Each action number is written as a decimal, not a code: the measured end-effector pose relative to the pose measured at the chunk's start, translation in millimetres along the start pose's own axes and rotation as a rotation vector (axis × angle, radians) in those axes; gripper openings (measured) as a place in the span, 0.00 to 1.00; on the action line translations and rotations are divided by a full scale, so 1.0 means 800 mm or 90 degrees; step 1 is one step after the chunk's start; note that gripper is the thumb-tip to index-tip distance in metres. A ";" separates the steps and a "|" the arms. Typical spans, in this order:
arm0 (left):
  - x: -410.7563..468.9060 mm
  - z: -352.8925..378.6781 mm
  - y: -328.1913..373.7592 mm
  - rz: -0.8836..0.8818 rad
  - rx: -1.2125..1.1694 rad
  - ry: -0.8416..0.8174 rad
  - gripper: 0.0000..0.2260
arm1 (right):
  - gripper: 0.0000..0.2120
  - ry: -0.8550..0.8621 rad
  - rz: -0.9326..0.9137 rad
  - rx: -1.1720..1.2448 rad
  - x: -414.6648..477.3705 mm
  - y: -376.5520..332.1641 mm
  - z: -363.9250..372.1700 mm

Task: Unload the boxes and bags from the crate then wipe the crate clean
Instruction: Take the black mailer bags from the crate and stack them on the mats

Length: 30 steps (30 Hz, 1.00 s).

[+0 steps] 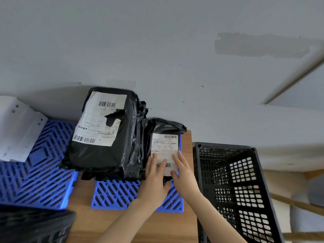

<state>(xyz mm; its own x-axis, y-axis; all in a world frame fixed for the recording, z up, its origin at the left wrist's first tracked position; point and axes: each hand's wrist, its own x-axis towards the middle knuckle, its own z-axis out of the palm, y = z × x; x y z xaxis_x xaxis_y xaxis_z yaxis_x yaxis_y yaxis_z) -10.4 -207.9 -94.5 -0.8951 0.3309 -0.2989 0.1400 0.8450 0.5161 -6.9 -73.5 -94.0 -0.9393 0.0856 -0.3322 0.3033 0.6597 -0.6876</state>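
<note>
I see left hand (155, 178) and right hand (183, 174) side by side, fingers straight, flat on label of small black bag (164, 146). Bag lies on blue mat (119, 193) on wooden surface (84, 216), touching large black bag (105, 137) at its left. Black crate (245, 181) just right of mat.

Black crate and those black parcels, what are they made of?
The black crate looks like hard, matte moulded plastic: stiff walls with neat rows of holes. The large parcel and small parcel seem wrapped in thin glossy plastic film, crinkled and shiny, with paper labels.
</note>
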 end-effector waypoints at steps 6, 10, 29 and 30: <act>-0.011 0.000 0.003 0.036 -0.028 0.043 0.31 | 0.28 0.035 -0.011 -0.006 -0.013 -0.005 -0.007; -0.044 -0.005 0.010 0.099 -0.066 0.074 0.30 | 0.26 0.088 -0.028 -0.002 -0.046 -0.017 -0.019; -0.391 -0.089 0.008 0.147 0.016 0.315 0.19 | 0.16 0.210 -0.195 0.086 -0.353 -0.116 0.014; -0.408 -0.097 0.000 0.143 0.018 0.330 0.18 | 0.15 0.201 -0.205 0.090 -0.364 -0.127 0.024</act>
<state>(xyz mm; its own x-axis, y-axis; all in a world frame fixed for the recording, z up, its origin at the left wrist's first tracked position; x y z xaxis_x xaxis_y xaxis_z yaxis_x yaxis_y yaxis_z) 249.0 -348.6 65.2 -0.9320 0.2604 0.2522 0.3557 0.7908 0.4981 238.6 -179.7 60.6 -0.9852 0.1308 0.1104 -0.0135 0.5836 -0.8120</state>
